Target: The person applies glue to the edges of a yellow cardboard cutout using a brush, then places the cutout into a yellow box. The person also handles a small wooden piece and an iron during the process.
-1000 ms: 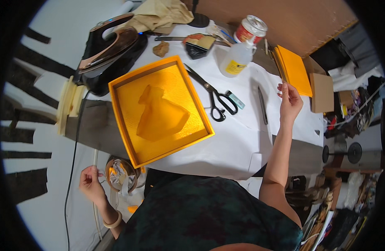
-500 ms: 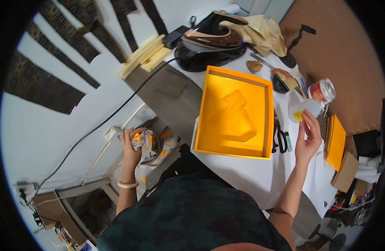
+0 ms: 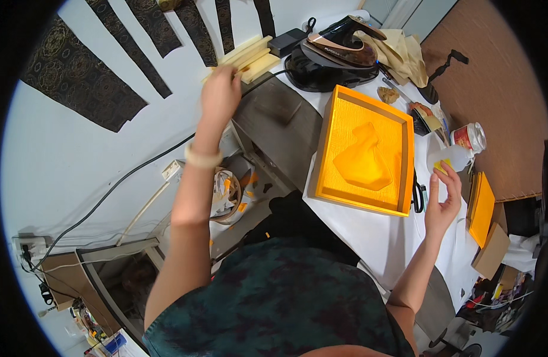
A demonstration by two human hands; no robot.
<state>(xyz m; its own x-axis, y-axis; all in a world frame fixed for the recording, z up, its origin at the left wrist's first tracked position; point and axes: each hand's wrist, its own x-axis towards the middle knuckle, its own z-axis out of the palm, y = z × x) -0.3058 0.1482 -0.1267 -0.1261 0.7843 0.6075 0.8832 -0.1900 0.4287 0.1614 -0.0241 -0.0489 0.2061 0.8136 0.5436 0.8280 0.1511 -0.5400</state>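
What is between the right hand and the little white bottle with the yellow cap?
Nothing visible. The right hand is open with its fingertips right at the white bottle on the table. The yellow tray lies off to the left, not between them.

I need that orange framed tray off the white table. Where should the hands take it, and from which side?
Probably best by the raised wooden rim of the orange tray, one hand on each long side, coming from the near edge by the body. The frame lies flat on the white table, the rim stands proud, and the right hand is already beside its near right corner. Avoid the moulded orange centre.
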